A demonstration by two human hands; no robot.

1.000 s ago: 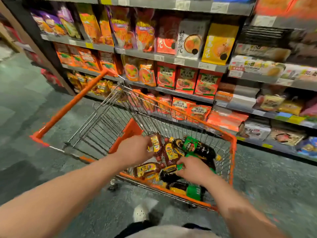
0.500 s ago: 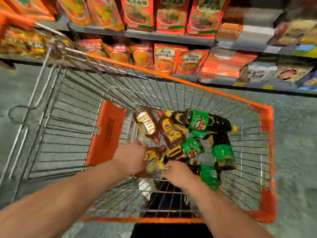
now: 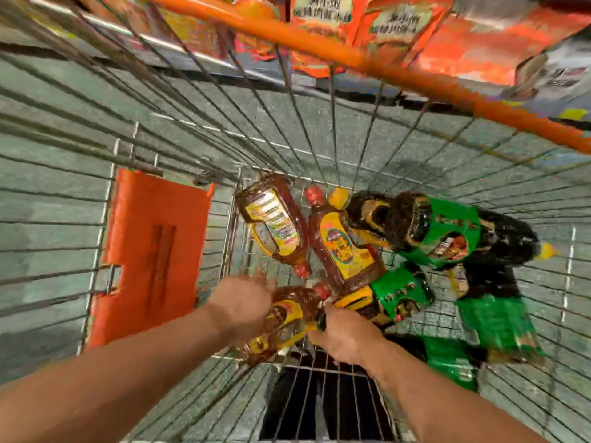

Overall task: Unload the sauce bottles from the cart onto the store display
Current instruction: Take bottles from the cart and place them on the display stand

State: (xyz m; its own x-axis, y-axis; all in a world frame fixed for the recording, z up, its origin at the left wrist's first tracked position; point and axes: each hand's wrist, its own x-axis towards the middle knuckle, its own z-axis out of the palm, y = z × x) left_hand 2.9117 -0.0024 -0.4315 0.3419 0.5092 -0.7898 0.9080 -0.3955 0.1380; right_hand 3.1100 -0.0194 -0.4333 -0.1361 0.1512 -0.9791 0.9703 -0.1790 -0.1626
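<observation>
Grip blurred — fingers hidden

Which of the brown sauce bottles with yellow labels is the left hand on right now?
The nearest one, lying under the left hand at the cart's near edge. The other two brown bottles lie farther in, untouched.

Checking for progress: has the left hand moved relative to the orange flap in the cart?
Cannot tell: the left hand sits right of the orange flap, as before; the camera moved.
</observation>
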